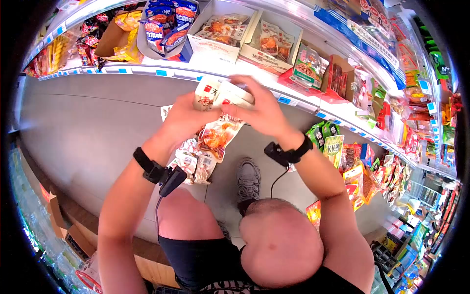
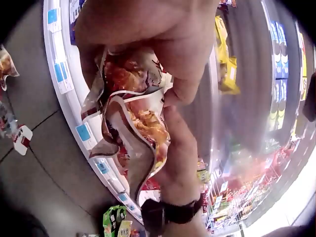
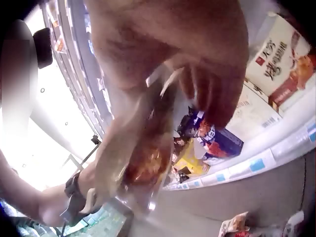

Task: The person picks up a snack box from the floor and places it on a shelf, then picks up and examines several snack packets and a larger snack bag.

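In the head view my left hand (image 1: pixel 188 120) and right hand (image 1: pixel 264 110) come together in front of the shelf edge, both gripping a few cream snack packets (image 1: pixel 218 139) printed with roasted meat. The packets' pale upper ends stick up between the hands. From the left wrist, two overlapping packets (image 2: pixel 148 123) hang below the left hand (image 2: pixel 148 24) with their lower edges bent. The right wrist view shows the right hand (image 3: pixel 173 44) with curled fingers over a blurred packet (image 3: pixel 148 168). Fingertips are partly hidden behind the packets.
More pale packets (image 1: pixel 198 164) lie on the grey floor (image 1: pixel 88 117) below the hands. Along the shelf stand a white display box (image 1: pixel 213 51) of meat packets, a similar box (image 1: pixel 264 61) and blue snack bags (image 1: pixel 169 27). Green bags (image 1: pixel 325 137) and other snacks lie at the right.
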Demonstrator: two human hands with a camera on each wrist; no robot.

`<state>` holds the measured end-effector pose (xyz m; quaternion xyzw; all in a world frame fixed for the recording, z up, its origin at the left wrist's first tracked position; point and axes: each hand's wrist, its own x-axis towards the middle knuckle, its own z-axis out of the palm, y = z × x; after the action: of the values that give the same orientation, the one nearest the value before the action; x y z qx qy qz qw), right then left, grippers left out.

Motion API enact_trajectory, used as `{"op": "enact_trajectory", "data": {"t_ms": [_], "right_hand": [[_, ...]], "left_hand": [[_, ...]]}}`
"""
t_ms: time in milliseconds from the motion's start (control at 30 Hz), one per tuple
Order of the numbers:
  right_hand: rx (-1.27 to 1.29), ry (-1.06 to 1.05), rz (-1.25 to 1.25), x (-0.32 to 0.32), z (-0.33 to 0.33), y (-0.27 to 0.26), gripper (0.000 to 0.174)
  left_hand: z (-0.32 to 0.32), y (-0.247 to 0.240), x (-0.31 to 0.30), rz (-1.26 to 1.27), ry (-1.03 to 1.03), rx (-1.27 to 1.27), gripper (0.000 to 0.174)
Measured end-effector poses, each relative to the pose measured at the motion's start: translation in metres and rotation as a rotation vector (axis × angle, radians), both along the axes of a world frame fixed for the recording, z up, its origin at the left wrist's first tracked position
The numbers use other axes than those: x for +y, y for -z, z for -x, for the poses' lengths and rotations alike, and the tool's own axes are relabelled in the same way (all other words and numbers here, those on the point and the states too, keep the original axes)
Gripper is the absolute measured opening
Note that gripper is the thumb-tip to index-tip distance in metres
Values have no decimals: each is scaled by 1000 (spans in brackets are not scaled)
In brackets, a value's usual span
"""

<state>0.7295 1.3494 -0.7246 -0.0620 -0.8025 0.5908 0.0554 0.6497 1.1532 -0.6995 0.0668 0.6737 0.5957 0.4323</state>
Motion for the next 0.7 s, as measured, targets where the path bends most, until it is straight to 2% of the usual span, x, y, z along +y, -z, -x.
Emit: {"op": "enact_trajectory", "data": {"t_ms": [67,200,333,367,433,467,500,567,667,700], "right_hand": [[-164,-278,44,13,11,-8,30],[-124,-349,221,18,20,-17,22],[-226,-337,344,28,32,-11,15],[-230,-276,369,32,40,-9,16],[-276,-43,580,40,62,-16,20],[-212,22,575,53,78,-9,23],[-148,87,570,65,98,-1,25],[-44,255,474,70,134,-5,25],[244,507,33,75,191,18,28],[218,566,20,77,211,32,28]], "left_hand": [[1,0,3,24,130,41,37],[0,3,3,-128,134,-67,44],[3,-12,5,-60,67,-57,60],[4,-5,3,-61,-27,-9,57],[15,12,-3,-60,-218,88,53],[22,10,-9,46,-302,151,53],[26,13,-17,7,-375,108,52],[35,17,-31,-75,-522,26,49],[37,7,-43,-119,-533,15,37],[37,6,-46,-128,-528,15,35]]}}
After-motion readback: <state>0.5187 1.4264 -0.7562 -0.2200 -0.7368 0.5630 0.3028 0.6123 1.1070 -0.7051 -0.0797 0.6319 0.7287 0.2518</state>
